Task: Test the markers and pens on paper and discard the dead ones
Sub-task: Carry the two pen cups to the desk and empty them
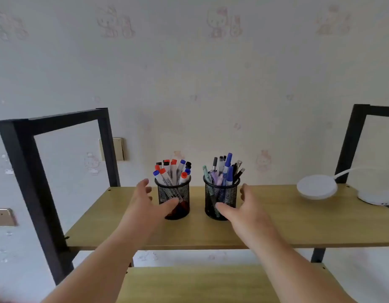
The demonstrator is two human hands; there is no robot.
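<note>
Standing mid-frame on the wooden shelf, two black mesh cups: markers left, pens right; left hand and right hand spread, gripping nothing

Two black wire-mesh cups stand upright side by side on the wooden shelf, the left cup crammed with red-, blue- and black-capped white markers, the right cup with assorted slim pens.

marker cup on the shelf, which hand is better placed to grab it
Left. The left hand is spread open beside the marker cup, thumb across its front. The right hand is open at the pen cup, further from the markers.
</note>
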